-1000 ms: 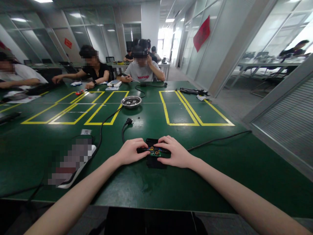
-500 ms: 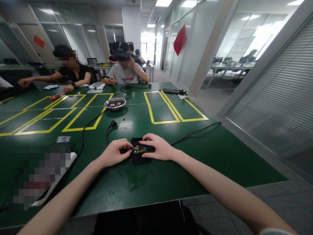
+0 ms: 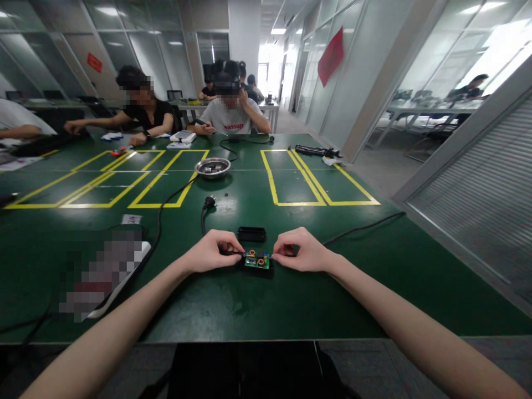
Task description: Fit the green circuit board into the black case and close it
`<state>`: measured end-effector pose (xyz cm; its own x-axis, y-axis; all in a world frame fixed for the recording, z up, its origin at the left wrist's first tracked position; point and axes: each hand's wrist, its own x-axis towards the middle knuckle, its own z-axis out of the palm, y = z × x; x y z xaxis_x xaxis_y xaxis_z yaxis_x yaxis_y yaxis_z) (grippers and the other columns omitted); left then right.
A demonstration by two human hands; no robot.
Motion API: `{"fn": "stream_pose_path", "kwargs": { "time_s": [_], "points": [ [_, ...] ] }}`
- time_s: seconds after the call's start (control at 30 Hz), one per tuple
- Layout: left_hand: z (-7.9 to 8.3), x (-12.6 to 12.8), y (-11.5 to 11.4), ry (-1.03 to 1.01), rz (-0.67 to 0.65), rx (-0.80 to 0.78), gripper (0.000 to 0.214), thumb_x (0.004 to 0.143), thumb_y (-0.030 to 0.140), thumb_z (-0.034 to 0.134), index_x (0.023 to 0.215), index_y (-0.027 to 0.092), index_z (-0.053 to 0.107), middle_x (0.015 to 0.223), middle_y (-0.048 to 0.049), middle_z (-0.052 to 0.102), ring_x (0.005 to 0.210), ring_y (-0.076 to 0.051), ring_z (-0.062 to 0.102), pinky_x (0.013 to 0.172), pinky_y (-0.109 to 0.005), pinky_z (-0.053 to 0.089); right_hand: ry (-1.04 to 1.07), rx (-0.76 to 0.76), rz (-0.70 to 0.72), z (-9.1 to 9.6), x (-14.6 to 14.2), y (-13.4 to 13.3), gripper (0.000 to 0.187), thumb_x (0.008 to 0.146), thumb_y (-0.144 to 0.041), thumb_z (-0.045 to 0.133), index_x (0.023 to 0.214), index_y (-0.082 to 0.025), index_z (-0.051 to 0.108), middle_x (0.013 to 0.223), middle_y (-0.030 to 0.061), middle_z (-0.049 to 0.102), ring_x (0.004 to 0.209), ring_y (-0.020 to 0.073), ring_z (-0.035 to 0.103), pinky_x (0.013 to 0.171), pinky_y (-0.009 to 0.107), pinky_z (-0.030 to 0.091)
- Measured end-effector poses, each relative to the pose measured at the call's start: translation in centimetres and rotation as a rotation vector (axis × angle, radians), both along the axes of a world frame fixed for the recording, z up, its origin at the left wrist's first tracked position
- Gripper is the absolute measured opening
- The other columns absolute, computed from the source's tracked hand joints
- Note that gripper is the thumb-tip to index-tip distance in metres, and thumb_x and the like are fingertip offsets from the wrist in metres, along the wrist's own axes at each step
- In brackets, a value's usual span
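A small green circuit board (image 3: 255,262) with two copper-wound coils lies in or over a black case half (image 3: 264,272) on the table. My left hand (image 3: 211,252) is closed in a pinch on a black cable (image 3: 228,252) at the board's left end. At the right end, the thumb and fingers of my right hand (image 3: 305,252) pinch the other cable close to the board; the fingers mostly hide it. Just beyond the board sits a second black case half (image 3: 251,234), apart from both hands.
A black power plug (image 3: 209,203) and a steel bowl (image 3: 213,168) with metal parts stand farther back. Left lies a white-edged item (image 3: 143,249), blurred out. Yellow tape (image 3: 297,204) marks rectangles on the green table (image 3: 195,316). Co-workers sit across, near a folded black tripod (image 3: 316,151).
My right hand has drawn back rightward from over the board, uncovering it and the far case half. The board now sits over the nearer case half. The view has shifted left.
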<state>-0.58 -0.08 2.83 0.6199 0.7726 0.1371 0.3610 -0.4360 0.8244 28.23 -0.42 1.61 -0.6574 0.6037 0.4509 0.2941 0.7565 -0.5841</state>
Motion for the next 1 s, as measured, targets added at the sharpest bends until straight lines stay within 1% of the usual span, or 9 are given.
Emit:
{"fn": "stream_pose_path", "kwargs": {
  "time_s": [0.1,0.17,0.3,0.4,0.5,0.57,0.67,0.8,1.0],
  "points": [
    [0.2,0.3,-0.4,0.032,-0.075,-0.043,0.013,0.079,0.023,0.071,0.084,0.013,0.078,0.077,-0.0026,0.071,0.067,-0.012,0.059,0.061,-0.021,0.045,0.001,0.005,0.083,-0.1,-0.4,-0.6,0.016,0.089,-0.027,0.071,0.075,-0.018,0.067,0.058,-0.004,0.056,0.049,0.0084,0.047,0.049,0.021,0.036],
    [0.3,0.4,-0.6,0.037,-0.1,-0.03,0.011,0.08,0.021,0.07,0.083,0.014,0.078,0.076,-0.0021,0.07,0.066,-0.012,0.059,0.059,-0.02,0.045,-0.009,0.011,0.096,-0.3,-0.6,-0.7,0.017,0.09,-0.026,0.07,0.075,-0.018,0.067,0.058,-0.0044,0.056,0.048,0.008,0.046,0.049,0.021,0.035],
    [0.2,0.4,-0.6,0.071,-0.112,0.099,0.01,0.082,0.02,0.066,0.083,0.014,0.075,0.073,-0.001,0.067,0.062,-0.011,0.057,0.057,-0.02,0.042,-0.061,0.09,0.047,-0.6,-0.6,-0.5,0.02,0.095,-0.028,0.069,0.078,-0.017,0.069,0.063,-0.0021,0.061,0.052,0.0095,0.051,0.052,0.022,0.036],
    [0.0,0.3,-0.5,0.11,-0.075,0.208,0.01,0.082,0.019,0.064,0.081,0.015,0.073,0.067,0.0016,0.061,0.058,-0.01,0.052,0.055,-0.02,0.039,-0.11,0.169,-0.014,-0.7,-0.5,-0.2,0.02,0.099,-0.031,0.068,0.084,-0.018,0.072,0.068,0.0001,0.066,0.057,0.0118,0.057,0.056,0.024,0.038],
    [-0.2,0.2,-0.4,0.137,-0.045,0.254,0.01,0.081,0.019,0.062,0.08,0.015,0.071,0.065,0.0027,0.058,0.056,-0.009,0.05,0.055,-0.02,0.037,-0.152,0.209,-0.031,-0.6,-0.6,-0.1,0.021,0.102,-0.034,0.065,0.089,-0.018,0.073,0.076,0.0025,0.071,0.065,0.0144,0.063,0.062,0.025,0.042],
    [-0.3,0.2,-0.4,0.145,-0.036,0.268,0.009,0.08,0.019,0.062,0.079,0.015,0.07,0.064,0.0032,0.057,0.056,-0.009,0.049,0.055,-0.02,0.036,-0.16,0.212,-0.02,-0.6,-0.6,0.0,0.023,0.104,-0.035,0.063,0.092,-0.018,0.073,0.08,0.0039,0.072,0.069,0.0154,0.066,0.064,0.025,0.044],
    [-0.4,0.3,-0.4,0.148,-0.033,0.287,0.008,0.079,0.018,0.061,0.077,0.015,0.069,0.063,0.0038,0.055,0.056,-0.009,0.049,0.055,-0.02,0.036,-0.148,0.197,-0.013,-0.6,-0.7,0.1,0.024,0.104,-0.036,0.063,0.092,-0.018,0.074,0.081,0.0043,0.073,0.069,0.0153,0.066,0.064,0.025,0.045],
    [-0.3,0.3,-0.4,0.137,-0.021,0.294,0.008,0.077,0.017,0.06,0.076,0.016,0.068,0.061,0.0048,0.053,0.055,-0.009,0.047,0.055,-0.02,0.035,-0.137,0.207,-0.026,-0.7,-0.9,0.1,0.022,0.104,-0.033,0.064,0.092,-0.018,0.074,0.082,0.0044,0.073,0.07,0.0155,0.067,0.065,0.025,0.045],
    [-0.3,0.1,-0.2,0.162,-0.031,0.231,0.009,0.076,0.016,0.06,0.078,0.016,0.069,0.059,0.0061,0.051,0.053,-0.008,0.045,0.054,-0.019,0.034,-0.228,0.135,-0.039,-0.8,-1.5,-0.1,0.015,0.1,-0.031,0.069,0.093,-0.019,0.074,0.083,0.0031,0.074,0.071,0.0154,0.067,0.066,0.025,0.044]
  ]
}}
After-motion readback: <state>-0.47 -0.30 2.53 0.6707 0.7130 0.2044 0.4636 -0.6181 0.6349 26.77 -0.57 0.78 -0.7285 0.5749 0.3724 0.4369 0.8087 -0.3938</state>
